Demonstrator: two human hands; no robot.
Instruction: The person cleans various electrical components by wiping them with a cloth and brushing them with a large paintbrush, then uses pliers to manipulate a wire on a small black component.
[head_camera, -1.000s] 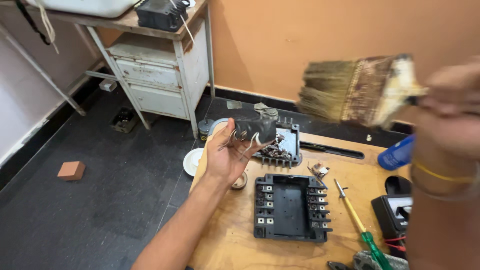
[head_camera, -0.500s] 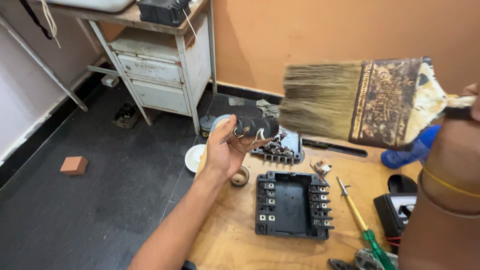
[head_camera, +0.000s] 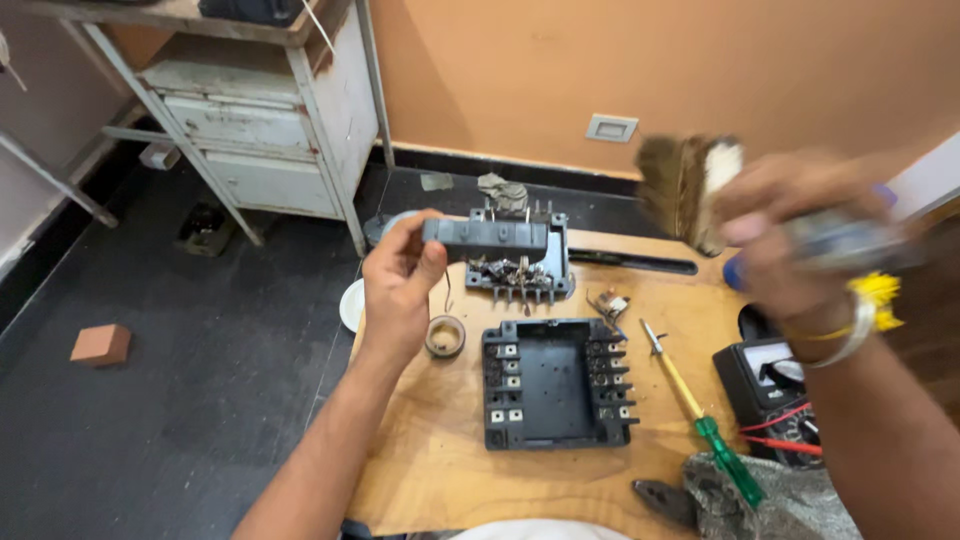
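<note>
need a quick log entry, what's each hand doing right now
Left hand: closed on a dark block.
Right hand: closed on a paintbrush, blurred.

Multimeter (head_camera: 770, 385) at table's right edge: pale rectangular screen, black casing.

Long black rectangular plastic block (head_camera: 487, 238) with thin wire leads: held level, long axis crosswise, raised above the wooden desk (head_camera: 450, 450).

Old wide paintbrush (head_camera: 690, 190), tan bristles, paint-crusted ferrule: raised to the block's right, motion-blurred, bristles pointing left.
</note>
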